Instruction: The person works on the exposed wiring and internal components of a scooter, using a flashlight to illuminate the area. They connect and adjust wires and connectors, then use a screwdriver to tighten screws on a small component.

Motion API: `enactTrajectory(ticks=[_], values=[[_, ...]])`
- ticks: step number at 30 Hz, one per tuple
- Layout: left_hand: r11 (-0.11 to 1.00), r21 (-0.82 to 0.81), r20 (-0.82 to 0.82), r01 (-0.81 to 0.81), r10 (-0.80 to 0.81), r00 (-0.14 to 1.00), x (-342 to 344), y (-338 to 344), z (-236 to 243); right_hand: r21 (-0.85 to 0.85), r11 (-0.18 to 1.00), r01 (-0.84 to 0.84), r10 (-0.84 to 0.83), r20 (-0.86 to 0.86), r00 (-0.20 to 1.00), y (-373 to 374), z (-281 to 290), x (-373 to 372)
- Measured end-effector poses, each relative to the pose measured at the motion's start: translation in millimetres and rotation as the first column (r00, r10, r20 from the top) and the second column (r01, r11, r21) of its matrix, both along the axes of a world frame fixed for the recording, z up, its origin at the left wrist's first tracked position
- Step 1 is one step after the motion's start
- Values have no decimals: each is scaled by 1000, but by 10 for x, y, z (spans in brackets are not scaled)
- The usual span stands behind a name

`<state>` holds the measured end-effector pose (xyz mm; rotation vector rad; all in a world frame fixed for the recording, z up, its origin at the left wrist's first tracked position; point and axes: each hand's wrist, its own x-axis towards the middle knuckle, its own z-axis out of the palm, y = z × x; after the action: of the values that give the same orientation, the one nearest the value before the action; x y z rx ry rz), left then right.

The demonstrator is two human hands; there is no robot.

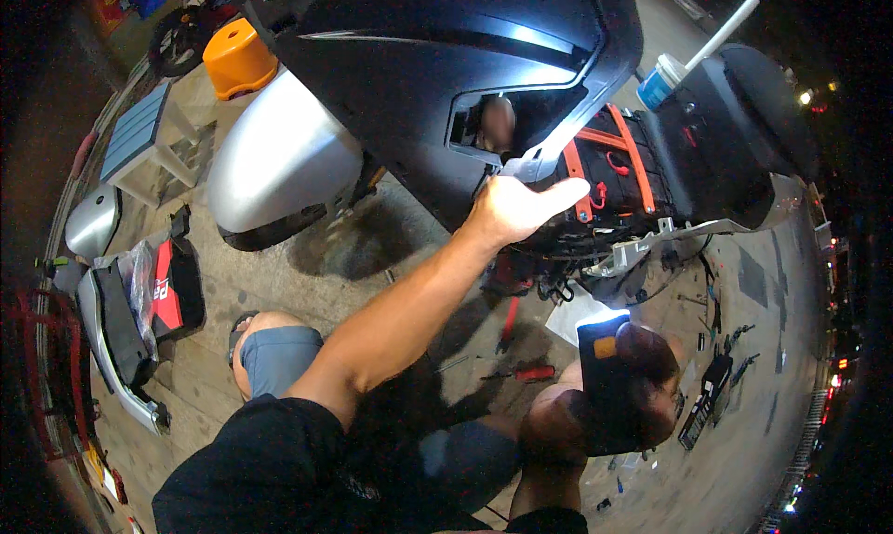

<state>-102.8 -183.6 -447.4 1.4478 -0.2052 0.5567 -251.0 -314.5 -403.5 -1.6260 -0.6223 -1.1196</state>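
In the head view, the dark body panel (409,78) is seen ahead, at upper centre. Its edge, just below the opening (535,125), is touched by the left hand (521,208), perhaps to be steadied; whether it is gripped cannot be told, the fingertips being hidden. A black device (605,394), lit along its far edge, is grasped in the right hand (558,420), apparently so that light is cast forward
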Motion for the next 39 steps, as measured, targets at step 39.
enactTrajectory(ticks=[39], values=[[687,201,-561,698,-504,657,-1589,827,308,-250,968,1,87,341,936,1056,2369,168]])
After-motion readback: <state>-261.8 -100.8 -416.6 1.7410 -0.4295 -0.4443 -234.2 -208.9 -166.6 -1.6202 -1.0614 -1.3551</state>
